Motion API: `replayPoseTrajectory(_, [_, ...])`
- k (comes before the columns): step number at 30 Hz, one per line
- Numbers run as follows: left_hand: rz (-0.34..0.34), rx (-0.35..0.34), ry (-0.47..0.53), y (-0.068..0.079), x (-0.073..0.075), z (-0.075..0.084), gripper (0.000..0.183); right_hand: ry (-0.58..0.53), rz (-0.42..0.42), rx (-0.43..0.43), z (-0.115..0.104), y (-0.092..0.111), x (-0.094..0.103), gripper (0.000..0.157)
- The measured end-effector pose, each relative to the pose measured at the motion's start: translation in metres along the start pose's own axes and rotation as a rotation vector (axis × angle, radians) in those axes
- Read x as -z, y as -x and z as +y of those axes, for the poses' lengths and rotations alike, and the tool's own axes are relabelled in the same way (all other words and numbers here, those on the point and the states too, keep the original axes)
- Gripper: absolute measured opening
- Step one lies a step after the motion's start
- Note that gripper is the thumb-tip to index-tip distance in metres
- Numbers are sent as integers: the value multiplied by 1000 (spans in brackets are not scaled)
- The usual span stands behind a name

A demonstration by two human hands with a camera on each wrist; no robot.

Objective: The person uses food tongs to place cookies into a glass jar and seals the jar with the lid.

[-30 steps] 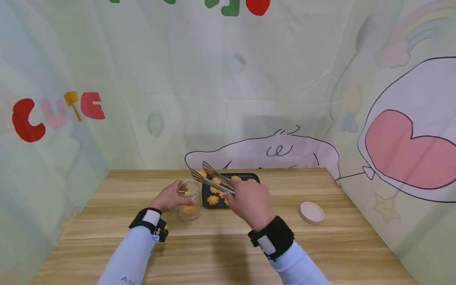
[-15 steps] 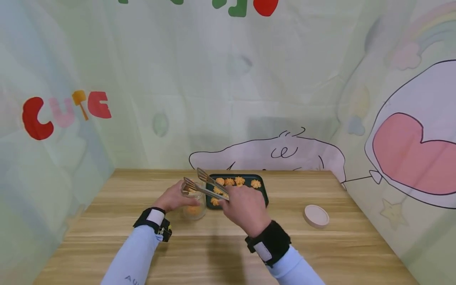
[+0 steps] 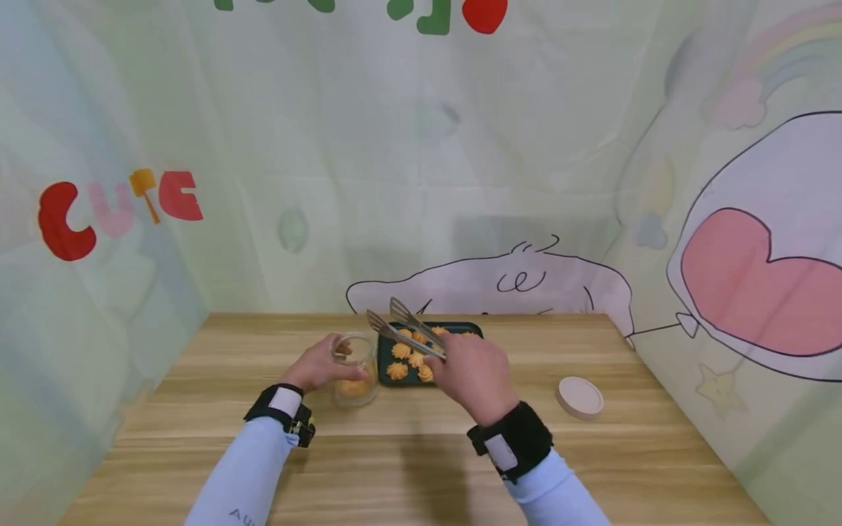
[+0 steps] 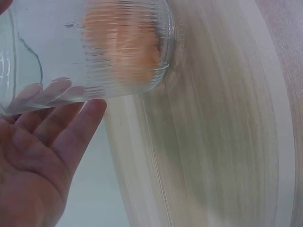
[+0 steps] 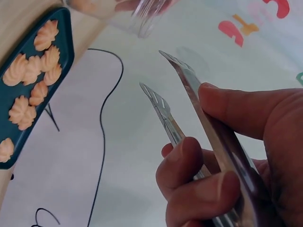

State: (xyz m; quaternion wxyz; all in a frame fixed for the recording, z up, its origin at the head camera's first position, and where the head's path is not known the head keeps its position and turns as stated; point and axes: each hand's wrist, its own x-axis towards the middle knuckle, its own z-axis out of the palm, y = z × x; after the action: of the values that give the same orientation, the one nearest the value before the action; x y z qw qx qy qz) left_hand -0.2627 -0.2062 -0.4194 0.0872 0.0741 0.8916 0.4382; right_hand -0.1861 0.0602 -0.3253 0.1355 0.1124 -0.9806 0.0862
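My left hand (image 3: pixel 321 365) grips a clear glass jar (image 3: pixel 370 363), thumb on the near side and fingers round the back. The jar stands uncapped on the table, with orange-brown piped cookies (image 4: pixel 125 42) at its bottom. My right hand (image 3: pixel 475 374) holds metal tongs (image 5: pixel 213 127) up to the right of the jar's mouth. Their slotted tips (image 5: pixel 154 97) stand apart, with nothing between them. Below and behind the tongs lies a dark green baking tray (image 3: pixel 389 381) bearing several swirled cookies (image 3: pixel 397 371). Tongs and right hand cover part of the tray in the head view.
A round pale lid (image 3: pixel 580 397) lies on the wooden table (image 3: pixel 316 467) to the right. A printed cloth backdrop (image 3: pixel 368 183) rises behind the table and along both sides.
The tongs had a cookie at their tips, went left over the jar's mouth, and are now back to the right without it. The left hand keeps its grip on the jar.
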Motion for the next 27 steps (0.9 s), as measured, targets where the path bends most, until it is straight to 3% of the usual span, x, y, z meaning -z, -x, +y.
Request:
replayPoseTrajectory(11, [-11, 4, -26, 3, 1, 1, 94, -26, -50, -84, 19, -2, -10, 32])
replayPoseTrajectory(27, [-6, 15, -25, 1, -1, 3, 85, -4, -130, -138, 37, 2, -34, 37])
